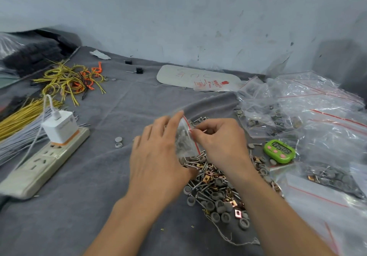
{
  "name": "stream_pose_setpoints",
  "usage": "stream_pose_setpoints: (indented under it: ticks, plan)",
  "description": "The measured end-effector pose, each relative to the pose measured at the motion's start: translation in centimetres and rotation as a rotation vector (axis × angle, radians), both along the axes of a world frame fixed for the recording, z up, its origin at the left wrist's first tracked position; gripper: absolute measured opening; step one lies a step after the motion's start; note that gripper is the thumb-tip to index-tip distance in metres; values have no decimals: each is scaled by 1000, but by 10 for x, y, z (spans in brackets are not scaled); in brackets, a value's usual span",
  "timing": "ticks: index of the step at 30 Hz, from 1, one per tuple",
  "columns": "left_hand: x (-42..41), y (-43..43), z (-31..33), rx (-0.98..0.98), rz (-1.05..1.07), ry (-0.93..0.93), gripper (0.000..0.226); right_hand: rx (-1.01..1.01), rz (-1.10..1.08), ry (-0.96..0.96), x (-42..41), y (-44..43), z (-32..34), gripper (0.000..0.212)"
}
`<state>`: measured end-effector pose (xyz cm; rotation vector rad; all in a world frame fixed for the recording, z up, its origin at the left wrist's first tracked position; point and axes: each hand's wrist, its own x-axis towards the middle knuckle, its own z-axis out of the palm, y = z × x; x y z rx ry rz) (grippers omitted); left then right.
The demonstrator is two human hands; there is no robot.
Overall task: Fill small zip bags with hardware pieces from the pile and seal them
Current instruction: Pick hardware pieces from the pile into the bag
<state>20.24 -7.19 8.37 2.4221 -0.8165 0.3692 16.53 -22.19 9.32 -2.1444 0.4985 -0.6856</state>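
A crumpled grey cloth (95, 206) covers the work surface. A heap of clear plastic zip bags (317, 114) lies at the right, and a pile of steel screws, grey round caps and copper-coloured clips (214, 192) lies in the middle. Just above that pile the left hand (158, 156) grips a small clear zip bag (184, 142) holding grey pieces, and the right hand (222, 142) pinches its red-striped edge with curled fingers.

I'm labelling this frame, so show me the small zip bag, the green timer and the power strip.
small zip bag (184, 141): head view, on its clear filled panel.
green timer (281, 149): head view, on its display.
power strip (40, 163): head view, on its bare socket face.
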Motion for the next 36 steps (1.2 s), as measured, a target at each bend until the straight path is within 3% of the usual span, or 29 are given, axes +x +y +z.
stream_pose_setpoints:
  ticks: [3,5,8,10,12,15,17,20,24,29,32,36]
  plan:
    - [4,2,-5,-82,24,-18,83,-37,177,94,6,7,2,7]
    - [5,5,-6,-209,44,51,64,103,224,44,8,10,5,17]
    - [10,10,-4,-333,67,198,44,415,78,-159,10,9,7,32]
    - [15,13,0,-470,32,242,28,542,87,-136,11,10,6,41]
    - [18,14,9,-674,-92,322,11,632,250,-76,11,13,3,57]
    - [19,16,22,-1022,-292,576,25,778,472,-119,2,18,9,39]
    - [18,20,30,-1156,-287,764,34,836,429,-175,-5,17,15,17]
    - [21,25,33,-1164,-214,853,31,817,329,-243,-16,14,19,8]
    - [19,24,35,-1194,-213,974,32,630,302,-127,-26,17,16,14]
    - [15,18,34,-1118,-277,1154,42,635,184,-166,-26,18,17,12]
    - [15,15,33,-1064,-231,1011,35,607,147,-239,-32,10,19,24]
    - [18,15,30,-1092,-161,854,14,552,136,-282,-40,6,22,19]
